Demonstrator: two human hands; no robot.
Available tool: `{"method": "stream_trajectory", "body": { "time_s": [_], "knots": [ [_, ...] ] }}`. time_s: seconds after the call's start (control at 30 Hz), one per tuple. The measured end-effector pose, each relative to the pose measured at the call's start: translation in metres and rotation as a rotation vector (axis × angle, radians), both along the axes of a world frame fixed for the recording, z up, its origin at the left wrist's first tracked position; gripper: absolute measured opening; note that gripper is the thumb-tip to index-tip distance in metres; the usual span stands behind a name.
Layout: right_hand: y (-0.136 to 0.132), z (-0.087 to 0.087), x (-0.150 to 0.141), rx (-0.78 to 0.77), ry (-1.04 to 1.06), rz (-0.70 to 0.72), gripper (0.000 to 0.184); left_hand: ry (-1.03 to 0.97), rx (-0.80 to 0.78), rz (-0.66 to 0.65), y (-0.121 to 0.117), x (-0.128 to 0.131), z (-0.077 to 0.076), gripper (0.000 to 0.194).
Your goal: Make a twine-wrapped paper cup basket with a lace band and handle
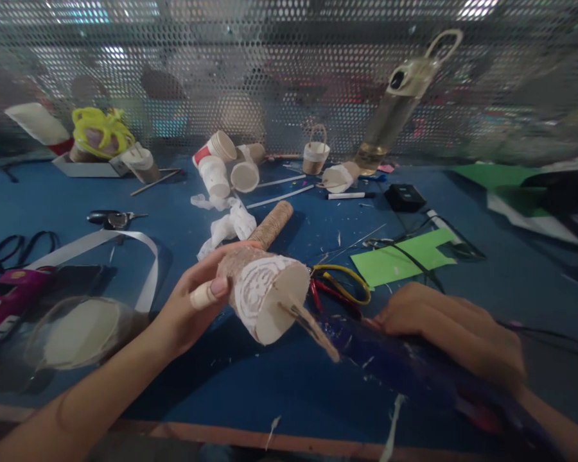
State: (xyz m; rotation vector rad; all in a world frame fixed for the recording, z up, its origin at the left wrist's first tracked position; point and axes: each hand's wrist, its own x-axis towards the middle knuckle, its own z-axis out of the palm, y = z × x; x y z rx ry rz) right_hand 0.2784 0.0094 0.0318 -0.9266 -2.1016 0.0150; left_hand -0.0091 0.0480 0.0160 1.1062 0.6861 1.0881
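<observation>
While a magenta tool (22, 292) lies at the far left of the blue worktop (200, 385), a white ribbon (150, 276) curls just beside it, and behind them a shallow tray (94, 169) carries a bundle of yellow strands (101, 131). Nearer the middle, I can see the person's left hand (197, 301) wrapped around a lace-banded cup (257, 289), its fingers closed on the twine-covered side and a bandage (202, 296) around the thumb. The cup is tipped over above the worktop, its pale round end turned rightward, with a brown strand (318, 330) jutting out of it. A twine-wound roll (275, 223) lies just behind, and farther back stands a small handled basket (315, 158). To the right of the cup rests a yellow-and-red tool (351, 285), near some green paper (399, 258). At the right, the person's right hand (455, 330) is bent over a dark blue object (404, 366); with the blur, I can't tell whether its fingers grip it.
</observation>
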Motion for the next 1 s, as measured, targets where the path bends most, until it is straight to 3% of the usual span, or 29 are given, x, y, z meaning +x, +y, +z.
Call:
{"method": "stream_trajectory", "body": {
  "time_s": [0.2, 0.4, 1.0],
  "knots": [
    [0.002, 0.003, 0.006, -0.053, -0.168, 0.067, 0.025, 0.064, 0.029, -0.001, -0.001, -0.003, -0.003, 0.053],
    [0.001, 0.002, 0.001, -0.022, -0.163, 0.047, 0.030, 0.071, 0.032, -0.002, -0.001, -0.003, -0.004, 0.052],
    [0.004, -0.008, 0.009, -0.142, -0.225, 0.086, 0.039, 0.099, 0.019, -0.110, -0.003, -0.005, -0.004, 0.054]
  ]
}}
